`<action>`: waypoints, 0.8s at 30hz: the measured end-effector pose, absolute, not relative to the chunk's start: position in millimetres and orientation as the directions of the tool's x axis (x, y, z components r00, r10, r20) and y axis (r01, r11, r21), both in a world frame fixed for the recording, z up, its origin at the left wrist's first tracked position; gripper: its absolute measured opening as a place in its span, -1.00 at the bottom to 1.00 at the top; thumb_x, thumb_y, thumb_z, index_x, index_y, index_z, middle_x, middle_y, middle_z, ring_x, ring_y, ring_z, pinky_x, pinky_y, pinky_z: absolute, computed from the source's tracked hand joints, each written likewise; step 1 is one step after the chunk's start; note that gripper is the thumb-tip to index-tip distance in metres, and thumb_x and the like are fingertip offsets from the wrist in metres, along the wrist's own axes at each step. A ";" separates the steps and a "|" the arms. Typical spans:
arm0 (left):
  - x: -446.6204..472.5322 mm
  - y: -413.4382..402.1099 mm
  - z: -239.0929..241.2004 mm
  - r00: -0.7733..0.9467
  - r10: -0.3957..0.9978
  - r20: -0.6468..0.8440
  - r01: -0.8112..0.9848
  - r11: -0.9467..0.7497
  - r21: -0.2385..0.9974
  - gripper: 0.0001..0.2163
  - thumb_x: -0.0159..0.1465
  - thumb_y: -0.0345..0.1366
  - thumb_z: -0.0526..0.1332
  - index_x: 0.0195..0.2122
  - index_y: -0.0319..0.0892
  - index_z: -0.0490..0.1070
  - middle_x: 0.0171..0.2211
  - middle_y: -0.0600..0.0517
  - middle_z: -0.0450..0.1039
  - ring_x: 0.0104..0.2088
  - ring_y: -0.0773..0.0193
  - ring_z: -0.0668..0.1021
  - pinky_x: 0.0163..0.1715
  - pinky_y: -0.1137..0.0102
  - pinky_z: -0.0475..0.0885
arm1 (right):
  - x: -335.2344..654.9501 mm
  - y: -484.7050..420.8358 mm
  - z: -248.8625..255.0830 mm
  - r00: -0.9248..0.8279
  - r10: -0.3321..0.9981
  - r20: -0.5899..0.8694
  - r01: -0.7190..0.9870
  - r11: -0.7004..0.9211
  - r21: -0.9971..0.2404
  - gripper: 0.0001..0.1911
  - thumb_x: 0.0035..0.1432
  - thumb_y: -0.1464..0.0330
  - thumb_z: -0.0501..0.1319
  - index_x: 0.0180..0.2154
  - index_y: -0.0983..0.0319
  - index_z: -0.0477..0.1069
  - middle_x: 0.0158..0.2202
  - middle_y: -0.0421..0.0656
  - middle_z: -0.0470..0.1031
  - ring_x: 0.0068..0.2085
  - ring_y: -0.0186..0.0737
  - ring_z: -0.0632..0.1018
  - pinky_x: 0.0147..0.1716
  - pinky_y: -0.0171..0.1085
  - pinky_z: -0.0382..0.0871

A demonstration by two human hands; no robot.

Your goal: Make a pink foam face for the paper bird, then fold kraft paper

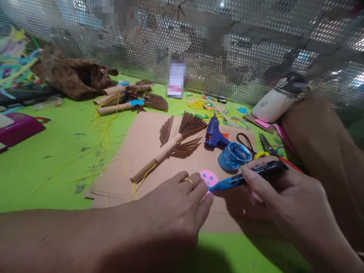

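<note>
My left hand (176, 204) lies flat on the brown card sheet (142, 144), its fingertips pressing down a small pink paper disc (209, 177) dotted with blue. My right hand (287, 197) pinches a black-handled brush (250, 175) smeared with blue paint; the brush tip touches the pink disc. Just behind the brush stands a small blue paint pot (234, 155). A brown paper palm-leaf figure on a rolled stick (170, 146) rests on the card, further back.
A blue glue gun (214, 132), scissors (267, 148) and paper scraps lie behind the pot. More brown paper leaf figures (131, 100) sit at the back left, by crumpled brown paper (71, 76). A perforated metal screen closes the far side. A purple case (19, 129) is at left.
</note>
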State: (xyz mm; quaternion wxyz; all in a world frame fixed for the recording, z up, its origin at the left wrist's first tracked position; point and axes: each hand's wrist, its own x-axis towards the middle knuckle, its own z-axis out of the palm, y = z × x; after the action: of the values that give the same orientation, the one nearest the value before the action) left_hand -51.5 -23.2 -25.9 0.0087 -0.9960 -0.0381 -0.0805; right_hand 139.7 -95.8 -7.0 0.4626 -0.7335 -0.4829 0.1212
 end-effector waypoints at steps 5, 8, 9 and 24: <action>-52.8 -24.4 -26.4 0.982 0.084 0.169 0.090 -0.996 -0.027 -0.56 0.18 -0.35 0.09 0.08 -0.42 0.23 -0.04 -0.35 0.35 -0.01 -0.10 0.38 -0.07 0.03 0.31 | 132.7 -95.0 -4.4 0.567 0.799 0.201 0.502 -0.142 -0.853 -0.81 0.00 0.22 0.27 -0.50 0.19 0.40 -0.73 -0.34 0.30 -0.72 -0.43 0.32 -0.75 -0.47 0.26; -52.3 -24.6 -28.7 0.982 0.082 0.170 0.090 -0.995 -0.038 -0.55 0.19 -0.36 0.07 0.10 -0.44 0.22 -0.03 -0.35 0.34 -0.01 -0.11 0.36 -0.04 0.02 0.29 | 135.5 -95.1 -3.3 0.574 0.791 0.212 0.516 -0.148 -0.844 -0.79 -0.01 0.20 0.28 -0.51 0.19 0.40 -0.74 -0.32 0.29 -0.71 -0.40 0.33 -0.74 -0.45 0.27; -51.8 -24.6 -29.2 0.982 0.081 0.173 0.089 -0.995 -0.039 -0.56 0.20 -0.36 0.06 0.10 -0.44 0.22 -0.02 -0.35 0.33 -0.01 -0.12 0.36 -0.03 0.01 0.28 | 137.5 -95.2 -3.2 0.570 0.791 0.221 0.526 -0.146 -0.838 -0.78 -0.02 0.19 0.28 -0.52 0.20 0.40 -0.75 -0.31 0.30 -0.71 -0.39 0.34 -0.74 -0.44 0.28; -52.0 -24.4 -25.9 0.983 0.104 0.149 0.104 -0.995 0.002 -0.61 0.19 -0.40 0.06 0.06 -0.41 0.26 -0.08 -0.32 0.37 -0.05 -0.08 0.39 -0.09 0.03 0.32 | 132.7 -95.2 -5.9 0.541 0.813 0.214 0.531 -0.133 -0.837 -0.79 0.00 0.19 0.26 -0.50 0.20 0.41 -0.74 -0.32 0.30 -0.72 -0.39 0.32 -0.76 -0.42 0.23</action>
State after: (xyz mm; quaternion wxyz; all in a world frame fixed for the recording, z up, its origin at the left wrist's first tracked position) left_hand -52.0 -24.4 -25.9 0.0028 -0.9958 -0.0522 -0.0746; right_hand 132.7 -95.2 -5.9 0.4755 -0.7378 -0.4554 0.1486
